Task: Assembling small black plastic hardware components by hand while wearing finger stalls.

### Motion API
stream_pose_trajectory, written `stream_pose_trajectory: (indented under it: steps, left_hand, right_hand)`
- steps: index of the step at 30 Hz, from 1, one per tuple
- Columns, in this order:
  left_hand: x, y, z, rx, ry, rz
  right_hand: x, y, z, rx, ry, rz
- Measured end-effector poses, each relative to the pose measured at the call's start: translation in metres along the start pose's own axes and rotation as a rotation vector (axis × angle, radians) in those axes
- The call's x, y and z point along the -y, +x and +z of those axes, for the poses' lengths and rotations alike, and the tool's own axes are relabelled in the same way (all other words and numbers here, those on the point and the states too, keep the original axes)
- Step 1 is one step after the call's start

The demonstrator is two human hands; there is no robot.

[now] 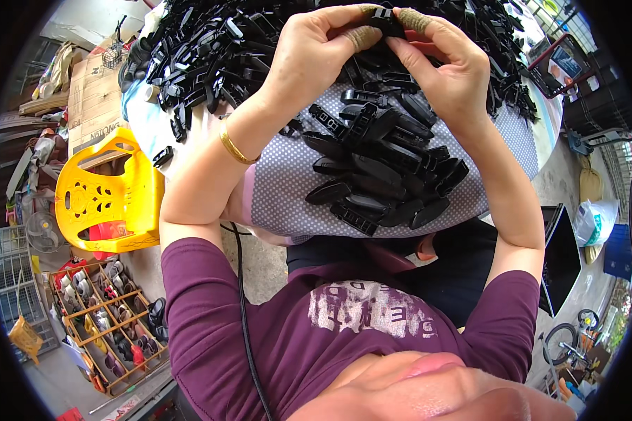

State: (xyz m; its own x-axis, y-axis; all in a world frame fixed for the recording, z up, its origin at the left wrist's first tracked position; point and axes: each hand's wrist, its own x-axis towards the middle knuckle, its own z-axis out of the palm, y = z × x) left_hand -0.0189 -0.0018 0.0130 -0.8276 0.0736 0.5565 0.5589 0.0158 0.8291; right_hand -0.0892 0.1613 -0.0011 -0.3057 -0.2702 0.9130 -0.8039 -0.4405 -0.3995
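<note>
we held one small black plastic piece (384, 22) up between both hands, near the top edge of the view and above the dark heap (218, 52) on the far part of the surface (277, 186). our left hand (305, 49) was nearly closed at the thumb and forefinger, pinching the piece from its left; our right hand (458, 63) met it from the other side, thumb and forefinger close together, though the fingertips hid whether that grip was firm or only a touch. tan covers (364, 38) wrapped some fingertips.

in our judgement, working this piece well called for a steady left pinch while the right fingertips did the finer pressing or turning. we did best to press squarely, with even force, since a slanted push could have made hard, smooth plastic slip. turning the piece to see its slots would have helped, as our fingers covered much of it. a smaller group of black parts (386, 168) lay nearer our body, and holding it apart from the heap seemed wise, to avoid mixing.
</note>
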Motion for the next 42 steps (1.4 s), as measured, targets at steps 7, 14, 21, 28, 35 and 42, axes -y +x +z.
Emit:
stream_pose_trajectory:
  steps: [7,14,21,28,35,42]
  left_hand:
    - [-0.019,-0.002,0.020,-0.192,0.066,-0.223]
    - [-0.017,-0.001,0.005,-0.075,0.023,-0.149]
    - [-0.006,0.005,-0.004,0.051,-0.173,-0.001]
    - [-0.056,-0.002,0.012,0.398,0.585,-0.186]
    - [-0.022,0.013,-0.004,0.228,0.685,-0.003]
    - [0.008,0.044,-0.035,-0.283,1.553,-0.094]
  right_hand:
    - [0.012,0.003,-0.001,0.132,-0.476,0.100]
    - [0.012,0.001,-0.009,0.324,-0.168,0.620]
    - [0.011,0.003,-0.013,0.433,-0.384,0.482]
    - [-0.002,0.014,-0.046,0.690,-0.402,0.390]
    - [0.016,0.002,-0.031,0.805,-0.848,0.214]
    - [0.008,0.007,-0.029,0.692,-0.804,0.194]
